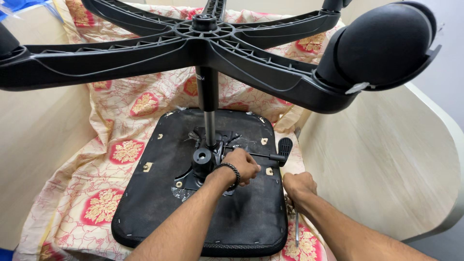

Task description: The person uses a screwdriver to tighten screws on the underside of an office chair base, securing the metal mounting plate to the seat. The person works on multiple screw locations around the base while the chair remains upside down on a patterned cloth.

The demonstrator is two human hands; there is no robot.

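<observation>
Upturned office chair worked on over a patterned cloth.
The left hand (pixel 241 166) is clenched on the seat mechanism (pixel 205 159) under the seat (pixel 159 203); the right hand (pixel 299 186) is closed around a metal tool (pixel 296 227) beside it.

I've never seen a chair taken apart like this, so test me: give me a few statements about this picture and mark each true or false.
1. The office chair lies upside down, its star base uppermost. True.
2. The left hand rests on the metal mechanism under the seat. True.
3. The right hand grips a caster wheel. False: it is at the seat's right edge, by a thin metal tool.
4. The chair sits on bare floor. False: a patterned floral cloth lies beneath.
5. The left wrist wears a bracelet. True.
</observation>
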